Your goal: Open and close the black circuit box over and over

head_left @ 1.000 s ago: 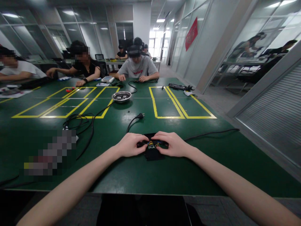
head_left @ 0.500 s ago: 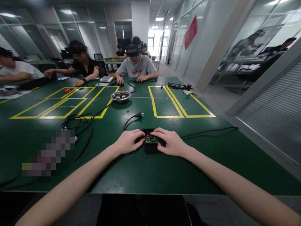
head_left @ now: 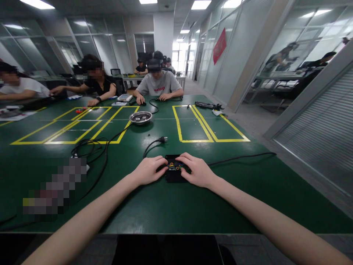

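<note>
A small circuit board (head_left: 172, 168) with yellow-orange ringed coils sits over or inside an open black plastic case (head_left: 175, 178) on the green table. My left hand (head_left: 150, 170) grips the board's left edge between thumb and fingers. At the opposite edge, my right hand (head_left: 197, 170) pinches the board, its fingers arched over the case's right part. The fingers hide both sides of the board, and I cannot tell how deep it sits. Beyond my left hand lies a black power plug (head_left: 163, 140) on its cord, and another black cable (head_left: 242, 158) runs off to the right.
A steel bowl (head_left: 140, 117) with small metal parts stands farther back. Coiled black cable (head_left: 88, 146) and a blurred-out object (head_left: 56, 187) lie at left. Yellow tape (head_left: 197, 141) marks the table (head_left: 154, 217). A tripod-like black item (head_left: 208, 105) lies at far right. Several people sit around.
The view has tilted up a little, so everything sits lower in the picture. The board's green front edge shows less, and the board looks flatter in the case. Both hands stay on it.
</note>
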A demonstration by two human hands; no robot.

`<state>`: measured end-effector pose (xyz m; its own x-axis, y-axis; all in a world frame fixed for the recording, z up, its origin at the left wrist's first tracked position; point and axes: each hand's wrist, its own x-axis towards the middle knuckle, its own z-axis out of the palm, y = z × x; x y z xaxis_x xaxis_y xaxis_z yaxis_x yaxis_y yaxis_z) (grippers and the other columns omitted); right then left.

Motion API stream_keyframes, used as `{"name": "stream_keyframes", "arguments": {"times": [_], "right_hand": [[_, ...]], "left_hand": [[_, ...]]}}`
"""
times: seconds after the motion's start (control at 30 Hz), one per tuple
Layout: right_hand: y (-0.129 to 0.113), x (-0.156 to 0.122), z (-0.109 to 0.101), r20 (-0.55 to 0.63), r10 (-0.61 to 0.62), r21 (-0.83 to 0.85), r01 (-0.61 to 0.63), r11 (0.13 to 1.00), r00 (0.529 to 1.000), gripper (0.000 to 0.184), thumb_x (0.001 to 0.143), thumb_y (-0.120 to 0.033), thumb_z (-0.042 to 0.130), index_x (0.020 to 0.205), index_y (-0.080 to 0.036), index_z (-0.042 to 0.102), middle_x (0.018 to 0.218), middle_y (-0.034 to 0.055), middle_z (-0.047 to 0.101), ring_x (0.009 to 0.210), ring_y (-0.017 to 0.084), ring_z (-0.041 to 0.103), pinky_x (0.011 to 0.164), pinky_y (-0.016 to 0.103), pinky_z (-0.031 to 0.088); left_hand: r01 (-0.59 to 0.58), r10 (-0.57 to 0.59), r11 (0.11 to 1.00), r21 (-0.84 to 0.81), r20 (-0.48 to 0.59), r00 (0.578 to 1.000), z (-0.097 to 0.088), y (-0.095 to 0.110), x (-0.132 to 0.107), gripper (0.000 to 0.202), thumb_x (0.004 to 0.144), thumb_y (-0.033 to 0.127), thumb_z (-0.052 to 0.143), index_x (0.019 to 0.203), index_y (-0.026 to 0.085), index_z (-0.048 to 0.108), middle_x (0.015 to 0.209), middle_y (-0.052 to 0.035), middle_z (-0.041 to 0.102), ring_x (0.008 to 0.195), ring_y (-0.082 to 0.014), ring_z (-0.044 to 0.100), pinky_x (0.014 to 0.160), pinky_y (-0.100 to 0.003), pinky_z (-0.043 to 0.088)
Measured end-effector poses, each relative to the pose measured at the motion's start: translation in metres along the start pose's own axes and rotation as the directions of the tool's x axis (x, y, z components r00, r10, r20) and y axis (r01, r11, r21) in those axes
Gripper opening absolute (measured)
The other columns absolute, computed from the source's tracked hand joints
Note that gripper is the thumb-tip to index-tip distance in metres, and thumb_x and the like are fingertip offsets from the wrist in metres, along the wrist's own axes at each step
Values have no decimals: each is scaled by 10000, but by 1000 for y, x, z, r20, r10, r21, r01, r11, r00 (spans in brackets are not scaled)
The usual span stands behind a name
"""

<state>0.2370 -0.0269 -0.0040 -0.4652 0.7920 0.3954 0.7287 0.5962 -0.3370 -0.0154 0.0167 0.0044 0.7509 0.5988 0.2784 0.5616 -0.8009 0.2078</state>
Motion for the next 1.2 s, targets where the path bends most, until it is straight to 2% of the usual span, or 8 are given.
{"name": "stream_keyframes", "arguments": {"times": [0.1,0.17,0.27,0.37,0.53,0.67,1.0,1.2], "right_hand": [[6,1,-6,28,68,-69,-66,995,997,232,952,-195,499,1116,-180,663,1108,100,697,858,210,689,750,312,512],[9,2,-11,83,125,-144,-112,983,989,201,997,-226,474,977,-187,670,958,75,717,781,195,676,689,286,450],[13,3,-16,156,192,-232,-153,961,969,387,1059,-288,405,756,-200,629,744,56,701,671,187,649,624,288,355],[15,2,-20,132,202,-255,-164,953,970,471,1069,-317,372,662,-203,581,655,56,678,594,182,616,590,304,290],[14,-5,-25,42,79,-160,-71,985,996,486,1056,-312,344,614,-204,517,566,30,605,505,145,530,573,288,279],[13,-11,-25,63,-21,-91,27,995,998,466,1044,-289,367,604,-204,498,545,11,566,478,126,484,566,272,283],[8,-13,-26,184,-33,-65,46,997,982,440,1022,-276,394,609,-198,524,558,12,574,497,125,483,570,277,291],[8,-12,-23,227,8,-79,10,997,974,434,1022,-275,418,621,-196,565,579,21,607,501,131,488,571,284,304]], "left_hand": [[-1,1,1000,-10,4,1000,-2,-1,0,181,1031,308,529,1062,202,672,981,-47,734,836,-181,717,742,-256,528],[-7,7,1000,-18,9,1000,-4,-2,1,200,1044,316,516,1072,197,674,986,-53,739,852,-187,721,757,-262,529],[-9,9,1000,-12,30,1000,-7,-3,2,272,1081,306,433,1032,188,674,952,-58,738,838,-186,718,751,-261,520],[6,-6,1000,5,46,999,-9,-2,3,336,1102,294,365,955,187,648,884,-54,727,780,-182,705,713,-256,500],[95,-97,994,53,39,994,-12,6,0,366,1125,323,296,928,195,576,699,-23,670,631,-185,666,605,-253,437],[107,-110,993,47,64,992,-9,11,-4,370,1130,348,279,950,200,567,662,-13,657,586,-183,655,572,-247,421],[78,-83,996,48,132,988,-5,15,-7,369,1123,351,326,931,199,602,686,-21,683,628,-186,685,588,-244,435],[82,-89,995,54,139,986,-4,15,-8,384,1124,372,322,935,203,611,703,-23,692,642,-191,687,612,-253,459]]}}
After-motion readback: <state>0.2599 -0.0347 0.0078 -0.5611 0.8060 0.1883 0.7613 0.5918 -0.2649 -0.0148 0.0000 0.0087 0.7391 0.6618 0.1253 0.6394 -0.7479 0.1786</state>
